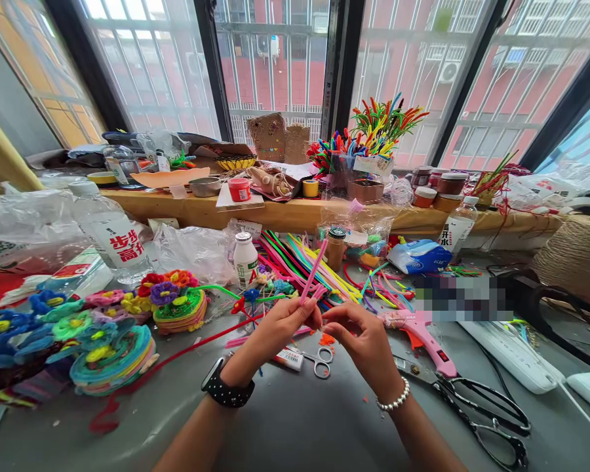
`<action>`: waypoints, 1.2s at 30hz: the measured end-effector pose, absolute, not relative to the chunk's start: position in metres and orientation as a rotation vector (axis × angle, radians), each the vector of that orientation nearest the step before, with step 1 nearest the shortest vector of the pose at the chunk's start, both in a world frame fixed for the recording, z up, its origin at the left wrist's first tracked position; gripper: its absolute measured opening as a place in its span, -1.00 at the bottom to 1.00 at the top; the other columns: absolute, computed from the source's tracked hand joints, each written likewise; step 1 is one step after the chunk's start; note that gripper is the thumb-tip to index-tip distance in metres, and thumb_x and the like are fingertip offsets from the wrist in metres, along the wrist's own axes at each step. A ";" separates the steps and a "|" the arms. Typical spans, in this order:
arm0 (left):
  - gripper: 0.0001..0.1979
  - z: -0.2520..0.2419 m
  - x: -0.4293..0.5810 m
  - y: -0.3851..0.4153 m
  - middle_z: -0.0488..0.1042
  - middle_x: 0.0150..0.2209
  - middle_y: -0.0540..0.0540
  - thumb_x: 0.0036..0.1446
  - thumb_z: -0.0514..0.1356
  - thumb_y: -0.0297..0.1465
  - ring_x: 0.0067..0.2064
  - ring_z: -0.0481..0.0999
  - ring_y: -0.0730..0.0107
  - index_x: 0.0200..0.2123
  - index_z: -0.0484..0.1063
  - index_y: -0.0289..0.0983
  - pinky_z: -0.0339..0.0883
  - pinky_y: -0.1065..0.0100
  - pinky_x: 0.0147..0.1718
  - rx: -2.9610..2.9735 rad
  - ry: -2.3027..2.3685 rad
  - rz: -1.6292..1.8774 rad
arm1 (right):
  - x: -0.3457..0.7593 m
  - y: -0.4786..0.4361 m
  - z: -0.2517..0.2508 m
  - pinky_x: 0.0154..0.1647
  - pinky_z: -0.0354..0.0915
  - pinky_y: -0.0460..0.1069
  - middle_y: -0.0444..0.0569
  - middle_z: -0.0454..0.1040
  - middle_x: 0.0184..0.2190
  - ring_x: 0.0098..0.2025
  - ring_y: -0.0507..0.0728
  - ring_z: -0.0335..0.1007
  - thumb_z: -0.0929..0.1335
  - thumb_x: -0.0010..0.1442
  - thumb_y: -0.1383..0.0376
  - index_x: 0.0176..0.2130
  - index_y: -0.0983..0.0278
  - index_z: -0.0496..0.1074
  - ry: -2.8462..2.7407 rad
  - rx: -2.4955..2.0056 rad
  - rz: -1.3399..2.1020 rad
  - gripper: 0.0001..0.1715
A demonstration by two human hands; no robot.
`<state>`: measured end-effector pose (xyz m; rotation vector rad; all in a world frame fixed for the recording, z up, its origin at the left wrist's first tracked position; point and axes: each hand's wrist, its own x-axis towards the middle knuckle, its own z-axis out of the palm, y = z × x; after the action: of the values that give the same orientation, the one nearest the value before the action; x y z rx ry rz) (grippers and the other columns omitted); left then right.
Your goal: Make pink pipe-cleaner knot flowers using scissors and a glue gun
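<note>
Pink fuzzy stems (315, 267) stand raised above the table at its middle, their lower part gripped in the curled fingers of the left hand (290, 322); the right hand (358, 337) is near them with thumb and forefinger almost meeting, though I cannot tell whether anything is pinched there. If the left grip slackened, the stems could slide or spring apart, since only that hand plainly holds them. An outward swing of the right arm might nudge the large scissors (437, 379) or brush the pink glue gun (435, 344), whose heat does not show; a stray stem could also get lost among the heap of coloured stems (288, 262) just behind. Around this, barred windows (275, 72) span the room's far side, above a wooden ledge (285, 213) loaded with jars, cardboard and bright stems. Below it spreads the grey table (295, 432), crowded at its edges: coiled flower pieces (113, 354) and a big water bottle (111, 236) to the left, a small white bottle (246, 259) near the heap, then small scissors (316, 360) below the hands and, tiniest, orange scraps (327, 339) beside them.
</note>
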<state>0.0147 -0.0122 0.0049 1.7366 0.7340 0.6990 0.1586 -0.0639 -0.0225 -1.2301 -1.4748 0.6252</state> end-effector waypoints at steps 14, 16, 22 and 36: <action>-0.75 -0.004 0.018 -0.012 0.29 -0.55 0.03 -0.04 0.06 -0.22 -0.52 0.23 0.52 -0.50 0.31 -0.31 0.10 0.50 -0.56 1.863 0.880 0.628 | 0.163 -0.060 -0.026 -0.60 0.17 -0.13 -0.15 0.28 -0.64 -0.60 -0.05 0.16 0.28 0.03 0.17 -0.48 0.33 0.38 -0.956 -0.947 0.897 -0.74; -0.74 -0.001 0.017 -0.009 0.31 -0.54 0.02 -0.04 0.07 -0.22 -0.55 0.22 0.54 -0.48 0.32 -0.32 0.10 0.51 -0.59 1.710 0.907 0.717 | 0.166 -0.058 -0.025 -0.58 0.19 -0.13 -0.15 0.29 -0.63 -0.58 -0.05 0.18 0.30 0.01 0.15 -0.49 0.33 0.38 -0.843 -0.931 0.886 -0.73; -0.79 0.003 0.014 -0.007 0.34 -0.58 0.05 -0.15 0.19 -0.28 -0.58 0.26 0.59 -0.50 0.34 -0.33 0.14 0.51 -0.57 1.375 0.957 0.955 | 0.170 -0.058 -0.021 -0.56 0.22 -0.12 -0.14 0.32 -0.60 -0.57 -0.05 0.21 0.30 0.00 0.13 -0.47 0.32 0.40 -0.790 -0.887 0.966 -0.71; -0.81 0.005 0.016 -0.016 0.42 -0.52 -0.01 -0.20 0.24 -0.33 -0.48 0.37 0.50 -0.47 0.42 -0.33 0.24 0.48 -0.49 1.440 0.991 1.102 | 0.168 -0.057 -0.027 -0.76 0.04 -0.19 -0.26 0.28 -0.68 -0.75 -0.10 0.12 0.30 0.02 0.20 -0.33 0.25 0.25 -0.914 -0.834 0.986 -0.79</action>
<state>0.0164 -0.0157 0.0049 1.4404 0.9912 1.1022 0.1679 -0.0567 -0.0265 -0.8343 -0.9145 0.9863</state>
